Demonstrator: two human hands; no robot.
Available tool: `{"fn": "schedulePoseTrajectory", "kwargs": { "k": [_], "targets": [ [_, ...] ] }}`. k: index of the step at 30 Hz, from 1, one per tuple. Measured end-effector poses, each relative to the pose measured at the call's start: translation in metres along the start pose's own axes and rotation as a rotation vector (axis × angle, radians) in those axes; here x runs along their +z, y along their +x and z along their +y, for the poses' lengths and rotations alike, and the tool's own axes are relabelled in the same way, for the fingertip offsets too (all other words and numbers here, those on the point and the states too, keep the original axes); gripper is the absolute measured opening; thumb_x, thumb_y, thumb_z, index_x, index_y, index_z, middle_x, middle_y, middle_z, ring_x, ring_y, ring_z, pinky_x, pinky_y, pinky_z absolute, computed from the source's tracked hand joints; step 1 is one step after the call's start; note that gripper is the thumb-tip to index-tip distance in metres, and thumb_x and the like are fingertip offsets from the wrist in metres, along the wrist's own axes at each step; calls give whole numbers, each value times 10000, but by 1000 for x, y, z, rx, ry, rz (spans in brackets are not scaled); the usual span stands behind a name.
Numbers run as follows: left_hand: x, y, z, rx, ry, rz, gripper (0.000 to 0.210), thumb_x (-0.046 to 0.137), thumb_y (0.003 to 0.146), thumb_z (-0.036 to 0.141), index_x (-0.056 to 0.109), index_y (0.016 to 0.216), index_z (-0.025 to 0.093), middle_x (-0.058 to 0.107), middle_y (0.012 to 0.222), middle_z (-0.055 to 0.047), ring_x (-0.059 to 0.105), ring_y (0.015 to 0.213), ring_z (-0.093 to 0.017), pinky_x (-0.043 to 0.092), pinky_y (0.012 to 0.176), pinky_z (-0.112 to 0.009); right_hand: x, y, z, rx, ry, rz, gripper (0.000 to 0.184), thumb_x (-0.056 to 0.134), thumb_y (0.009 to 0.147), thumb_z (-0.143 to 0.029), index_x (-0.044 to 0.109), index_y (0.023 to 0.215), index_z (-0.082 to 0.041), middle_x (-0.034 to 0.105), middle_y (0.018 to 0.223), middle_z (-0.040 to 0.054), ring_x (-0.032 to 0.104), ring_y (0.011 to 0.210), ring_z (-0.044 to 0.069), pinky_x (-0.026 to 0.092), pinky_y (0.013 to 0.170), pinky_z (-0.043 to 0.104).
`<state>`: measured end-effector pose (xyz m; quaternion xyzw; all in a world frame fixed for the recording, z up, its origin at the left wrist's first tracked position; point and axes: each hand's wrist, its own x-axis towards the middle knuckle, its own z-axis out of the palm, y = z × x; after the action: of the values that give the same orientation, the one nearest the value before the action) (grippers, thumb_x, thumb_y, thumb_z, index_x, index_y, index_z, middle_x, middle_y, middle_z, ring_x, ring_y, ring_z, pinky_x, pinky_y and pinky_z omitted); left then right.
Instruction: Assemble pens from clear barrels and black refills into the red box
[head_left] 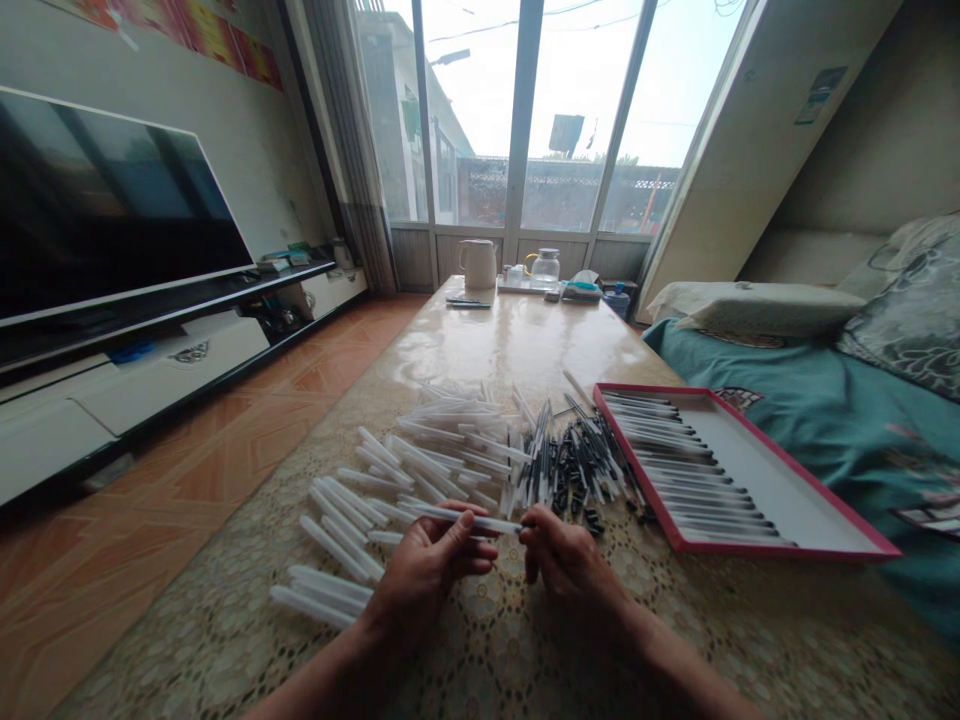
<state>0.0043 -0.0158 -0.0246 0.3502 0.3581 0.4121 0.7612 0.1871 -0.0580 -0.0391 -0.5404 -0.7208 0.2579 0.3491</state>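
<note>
My left hand (435, 560) is closed round a translucent white pen barrel (480, 521), held level above the table. At the barrel's right end, my right hand (574, 565) pinches a small black pen plug, mostly hidden by the fingers. Many loose white pen barrels (420, 460) lie in a heap beyond and left of my left hand. Past my right hand is a pile of dark pen refills (536, 450) mixed with small black plugs (576, 468). A red-rimmed box lid (810, 480) on the right holds a row of assembled pens (697, 470).
The long table (510, 345) has a patterned cover. At its far end stand a beige jug (478, 265), a glass pitcher (546, 268) and a tissue pack (582, 290). A sofa with a teal cover (750, 370) runs along the right; a television (112, 205) is on the left.
</note>
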Motion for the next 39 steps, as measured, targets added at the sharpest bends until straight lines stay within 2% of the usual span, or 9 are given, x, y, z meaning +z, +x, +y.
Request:
{"fn": "schedulePoseTrajectory", "kwargs": {
  "k": [4, 7, 13, 16, 19, 23, 27, 32, 39],
  "targets": [
    [-1, 0, -1, 15, 13, -21, 305, 757, 667, 344, 638, 824, 111, 711, 707, -52, 659, 571, -128, 524, 522, -202, -3, -1, -4, -3, 36, -9, 259, 318, 945, -332, 453, 759, -213, 598, 569, -22, 571, 529, 117, 380, 545, 203],
    [0, -2, -2, 25, 57, -72, 294, 731, 698, 349, 630, 851, 118, 712, 734, -55, 668, 590, -139, 530, 531, -218, -6, -2, -10, -11, 12, 16, 218, 358, 937, -328, 487, 817, -198, 606, 659, -7, 554, 559, 112, 383, 560, 206],
    [6, -9, -6, 71, 339, -226, 301, 657, 764, 376, 604, 883, 105, 676, 603, -44, 655, 537, -147, 526, 528, -245, -3, -4, -10, -136, -83, -7, 167, 456, 909, -329, 546, 906, -188, 591, 705, -6, 540, 601, 115, 383, 581, 210],
    [7, -9, -7, 115, 374, -182, 319, 643, 772, 370, 548, 969, 137, 671, 676, -32, 645, 529, -145, 515, 491, -247, -1, -4, -6, -181, -102, 41, 182, 429, 923, -298, 558, 854, -190, 592, 722, 5, 554, 644, 123, 390, 610, 214],
    [2, -6, -3, 258, 473, -40, 301, 606, 794, 363, 515, 1007, 171, 646, 728, -16, 639, 553, -153, 519, 492, -272, -4, -3, -3, -98, -106, 171, 215, 408, 927, -294, 536, 791, -188, 557, 683, -2, 527, 614, 121, 381, 584, 212],
    [-10, 0, 8, 565, 967, 141, 130, 545, 830, 261, 604, 912, 180, 658, 829, -47, 644, 735, -178, 522, 690, -327, -8, -1, -1, 41, -38, 303, 234, 401, 926, -336, 524, 795, -186, 511, 618, -25, 499, 548, 113, 372, 539, 206],
    [-17, 8, 15, 768, 1329, 146, 233, 497, 817, 132, 635, 995, 190, 662, 982, -73, 592, 947, -217, 469, 851, -389, -8, 0, 0, 68, -23, 315, 236, 408, 919, -346, 532, 805, -181, 516, 604, -27, 503, 528, 112, 368, 528, 206],
    [-17, 16, 13, 764, 1583, 100, 300, 488, 816, 115, 651, 1057, 188, 655, 1078, -90, 534, 1039, -259, 431, 901, -453, -8, 0, 0, 68, -48, 293, 226, 416, 911, -343, 543, 826, -176, 533, 621, -19, 511, 543, 121, 375, 541, 215],
    [-20, 17, 12, 768, 1546, 43, 289, 496, 786, 63, 661, 987, 189, 623, 1022, -84, 538, 998, -220, 456, 885, -379, -12, 1, 2, 116, -53, 354, 228, 420, 907, -353, 548, 835, -178, 552, 629, -14, 529, 560, 127, 385, 550, 218]
  ]
}}
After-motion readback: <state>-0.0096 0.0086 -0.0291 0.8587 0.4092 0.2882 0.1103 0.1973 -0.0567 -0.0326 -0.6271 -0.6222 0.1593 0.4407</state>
